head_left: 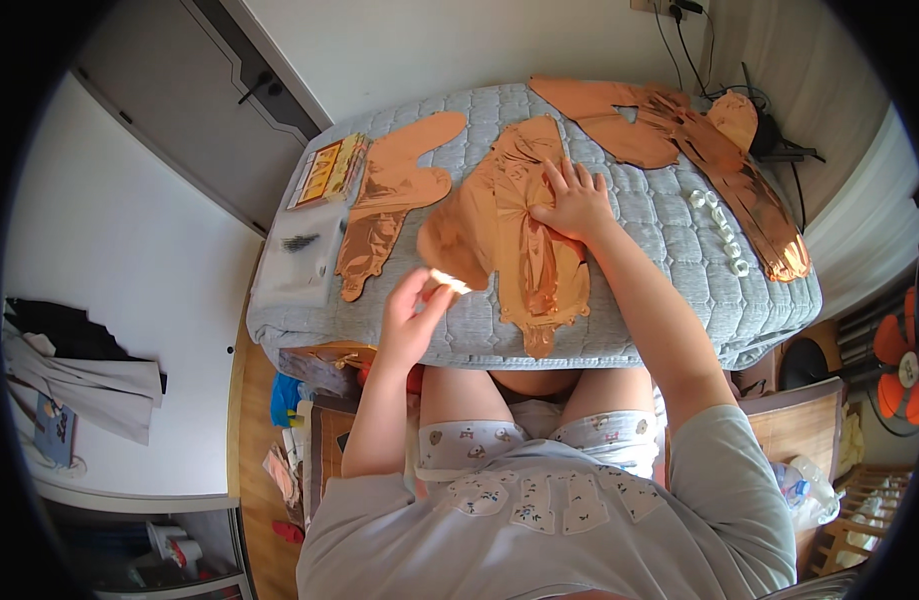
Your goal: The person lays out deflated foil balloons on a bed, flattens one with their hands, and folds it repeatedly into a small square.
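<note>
A flat, shiny copper-coloured foil balloon (514, 230) lies creased on the quilted grey surface in front of me. My right hand (579, 205) rests on its upper right part, fingers spread and pressing on the foil. Near the balloon's lower left edge, my left hand (409, 315) is raised, thumb and fingertips pinching a small white piece (449, 282) whose kind I cannot make out. To the left is a second flat copper foil balloon (394, 190). A third copper foil balloon (669, 130) stretches along the far right side.
A row of small clear rings (721, 230) lies at the right. On the left are a clear plastic bag (297, 255) and a yellow-and-red packet (327, 172). Black cables (769, 130) hang beyond the far right corner. A fan with orange blades (894, 365) stands at the right.
</note>
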A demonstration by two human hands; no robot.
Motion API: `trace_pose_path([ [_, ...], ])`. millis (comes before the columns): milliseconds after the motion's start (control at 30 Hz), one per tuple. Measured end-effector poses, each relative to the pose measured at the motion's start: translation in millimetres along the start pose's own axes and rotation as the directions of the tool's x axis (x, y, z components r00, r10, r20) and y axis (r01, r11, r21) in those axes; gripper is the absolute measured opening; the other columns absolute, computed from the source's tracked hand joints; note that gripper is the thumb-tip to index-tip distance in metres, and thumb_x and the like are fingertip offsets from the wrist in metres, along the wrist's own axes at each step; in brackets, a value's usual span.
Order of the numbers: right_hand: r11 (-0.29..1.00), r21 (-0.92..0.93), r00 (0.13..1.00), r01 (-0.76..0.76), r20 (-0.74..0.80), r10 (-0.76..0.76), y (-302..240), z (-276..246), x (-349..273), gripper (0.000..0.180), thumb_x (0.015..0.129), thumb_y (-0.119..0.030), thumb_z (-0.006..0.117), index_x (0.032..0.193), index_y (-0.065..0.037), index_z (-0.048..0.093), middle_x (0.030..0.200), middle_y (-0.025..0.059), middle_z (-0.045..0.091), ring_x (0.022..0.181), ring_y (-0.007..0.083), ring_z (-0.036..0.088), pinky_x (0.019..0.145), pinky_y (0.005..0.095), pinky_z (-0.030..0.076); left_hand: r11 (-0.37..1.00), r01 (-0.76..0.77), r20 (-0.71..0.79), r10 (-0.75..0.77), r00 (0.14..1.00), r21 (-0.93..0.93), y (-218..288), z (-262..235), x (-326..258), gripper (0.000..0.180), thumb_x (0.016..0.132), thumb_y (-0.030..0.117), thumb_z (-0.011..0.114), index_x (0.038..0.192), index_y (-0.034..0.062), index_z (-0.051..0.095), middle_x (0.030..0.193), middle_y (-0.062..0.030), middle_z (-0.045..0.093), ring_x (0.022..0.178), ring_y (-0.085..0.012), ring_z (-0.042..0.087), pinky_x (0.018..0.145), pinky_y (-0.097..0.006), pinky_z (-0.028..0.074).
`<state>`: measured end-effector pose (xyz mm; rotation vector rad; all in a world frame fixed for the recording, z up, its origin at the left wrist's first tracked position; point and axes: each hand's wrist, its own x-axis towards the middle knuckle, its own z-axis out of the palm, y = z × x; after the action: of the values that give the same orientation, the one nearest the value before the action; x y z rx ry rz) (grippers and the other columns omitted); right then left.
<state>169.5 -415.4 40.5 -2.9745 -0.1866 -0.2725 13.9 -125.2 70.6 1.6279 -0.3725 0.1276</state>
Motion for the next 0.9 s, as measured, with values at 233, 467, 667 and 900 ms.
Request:
trace_pose_path([
  [233, 0.996, -0.074, 0.998, 0.049, 0.032, -0.046, -2.1, 0.8, 0.9, 0.095, 0.086, -0.057, 0.063, 0.165, -0.022, 0.022, 0.167, 0.0164, 0.03, 0.155, 0.0365, 0.026, 0.123, 0.0615, 0.02, 0.95, -0.228, 0.516, 0.088, 0.852, 0.214, 39.5, 64.7, 72.5, 0.013, 0.094, 0.009, 0.069, 0.104, 0.0011, 0.066, 0.116, -0.0053, 0.06, 0.098, -0.0119, 0.06, 0.083, -0.025, 0.049],
  [467, 0.994, -0.108, 0.998, 0.015, -0.062, -0.022, 12.9, 29.6, 13.9, 0.065, 0.104, -0.031, 0.046, 0.165, -0.023, 0.022, 0.167, 0.0121, 0.033, 0.152, 0.032, 0.035, 0.122, 0.0614, 0.025, 0.968, 0.064, 0.729, -0.225, 0.647, 0.242, 0.3, 85.6, 105.1, 0.035, 0.106, 0.04, 0.059, 0.121, 0.0082, 0.061, 0.112, -0.0025, 0.07, 0.1, -0.0154, 0.065, 0.092, -0.031, 0.05],
  [667, 0.998, -0.068, 0.999, 0.018, -0.036, -0.02, 3.6, 17.8, 9.3, 0.065, 0.105, -0.033, 0.045, 0.164, -0.022, 0.023, 0.167, 0.0123, 0.033, 0.152, 0.0318, 0.034, 0.122, 0.0606, 0.025, 0.944, 0.115, 0.461, -0.255, 0.85, 0.31, -27.5, 47.4, 159.2, 0.027, 0.107, 0.024, 0.053, 0.128, 0.0066, 0.058, 0.121, -0.0078, 0.069, 0.113, -0.0194, 0.067, 0.1, -0.033, 0.051],
  [900, 0.998, -0.062, 0.997, -0.001, 0.078, 0.006, 2.8, 5.2, 6.8, 0.066, 0.106, -0.033, 0.04, 0.167, -0.021, 0.017, 0.171, 0.0115, 0.025, 0.157, 0.0314, 0.024, 0.125, 0.0581, 0.018, 0.424, -0.422, 0.526, -0.161, 0.835, 0.801, -49.6, 54.0, 184.5, 0.077, 0.106, 0.045, 0.048, 0.16, -0.0044, 0.026, 0.168, -0.0221, 0.025, 0.159, -0.034, 0.017, 0.128, -0.05, 0.018],
])
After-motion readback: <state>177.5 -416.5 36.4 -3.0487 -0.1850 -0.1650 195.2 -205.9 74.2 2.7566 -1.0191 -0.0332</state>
